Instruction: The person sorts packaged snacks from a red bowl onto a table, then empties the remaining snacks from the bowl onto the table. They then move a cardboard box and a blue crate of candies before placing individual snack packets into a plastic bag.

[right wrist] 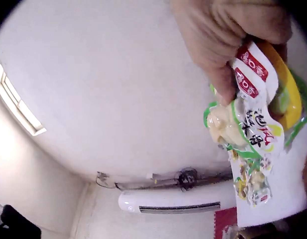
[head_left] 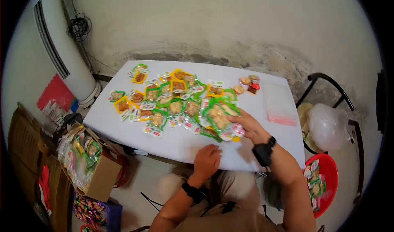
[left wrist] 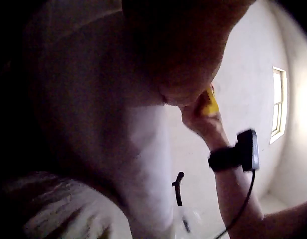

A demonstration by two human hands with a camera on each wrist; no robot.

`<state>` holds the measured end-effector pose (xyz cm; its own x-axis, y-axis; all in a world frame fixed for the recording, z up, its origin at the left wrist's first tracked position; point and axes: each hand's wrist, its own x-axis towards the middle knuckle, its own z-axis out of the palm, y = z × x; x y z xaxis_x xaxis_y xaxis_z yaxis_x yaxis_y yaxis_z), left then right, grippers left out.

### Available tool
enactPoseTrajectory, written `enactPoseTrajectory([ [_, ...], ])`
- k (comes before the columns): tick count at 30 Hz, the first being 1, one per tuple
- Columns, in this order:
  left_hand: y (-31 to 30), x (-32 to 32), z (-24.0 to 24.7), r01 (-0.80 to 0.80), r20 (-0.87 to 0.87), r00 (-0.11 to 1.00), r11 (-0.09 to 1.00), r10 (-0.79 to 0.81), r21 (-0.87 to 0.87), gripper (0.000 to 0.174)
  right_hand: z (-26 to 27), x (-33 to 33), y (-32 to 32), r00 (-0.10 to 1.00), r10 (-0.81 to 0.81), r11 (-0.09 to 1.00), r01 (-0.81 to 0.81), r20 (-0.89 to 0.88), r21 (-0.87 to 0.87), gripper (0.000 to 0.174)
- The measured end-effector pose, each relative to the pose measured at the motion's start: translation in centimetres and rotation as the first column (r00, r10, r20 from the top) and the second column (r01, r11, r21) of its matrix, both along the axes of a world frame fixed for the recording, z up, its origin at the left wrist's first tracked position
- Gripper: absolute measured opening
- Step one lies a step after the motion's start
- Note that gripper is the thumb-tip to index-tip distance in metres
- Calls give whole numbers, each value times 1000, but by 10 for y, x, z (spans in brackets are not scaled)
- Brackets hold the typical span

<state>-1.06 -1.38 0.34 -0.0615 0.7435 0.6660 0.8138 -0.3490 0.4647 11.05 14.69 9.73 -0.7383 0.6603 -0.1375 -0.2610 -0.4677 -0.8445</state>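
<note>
In the head view my right hand [head_left: 251, 126] holds several snack packets [head_left: 219, 115] with green and yellow borders above the right part of the pile. The right wrist view shows the thumb of that hand [right wrist: 233, 35] pressed on the overlapping packets [right wrist: 258, 109], their red and white labels showing. My left hand [head_left: 207, 160] lies at the table's front edge, holding nothing visible, its fingers loosely bent. Below and left of the held packets, the pile [head_left: 164, 96] covers the middle of the white table [head_left: 111, 123]. The left wrist view is dark around the left hand [left wrist: 183, 55].
Small round and dark packets [head_left: 246, 84] and a stack of clear bags [head_left: 280, 102] lie on the table's right side. A cardboard box [head_left: 102, 172] of packets stands at the left, a red basin [head_left: 333, 182] at the right. Behind is a wall [head_left: 213, 22].
</note>
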Motion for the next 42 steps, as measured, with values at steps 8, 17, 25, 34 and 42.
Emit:
enactPoseTrajectory([
  [8,3,0,7,18,-23,1000,997,-20,-77,18,-18,-226,37,991,62,998,-60,-118,23,66],
  [17,8,2,7,43,38,998,997,-41,-70,15,18,-186,11,905,-201,836,-42,376,548,59],
  [25,11,7,-8,4,-58,998,999,-1,43,10,19,100,-55,861,-259,853,-8,437,521,45],
  [34,3,12,-6,28,-144,989,999,-30,-20,17,-59,389,-276,-78,-725,637,303,684,709,72],
  [42,3,12,-11,-6,-223,975,1000,10,19,17,-73,489,-310,17,-664,311,915,748,255,60],
])
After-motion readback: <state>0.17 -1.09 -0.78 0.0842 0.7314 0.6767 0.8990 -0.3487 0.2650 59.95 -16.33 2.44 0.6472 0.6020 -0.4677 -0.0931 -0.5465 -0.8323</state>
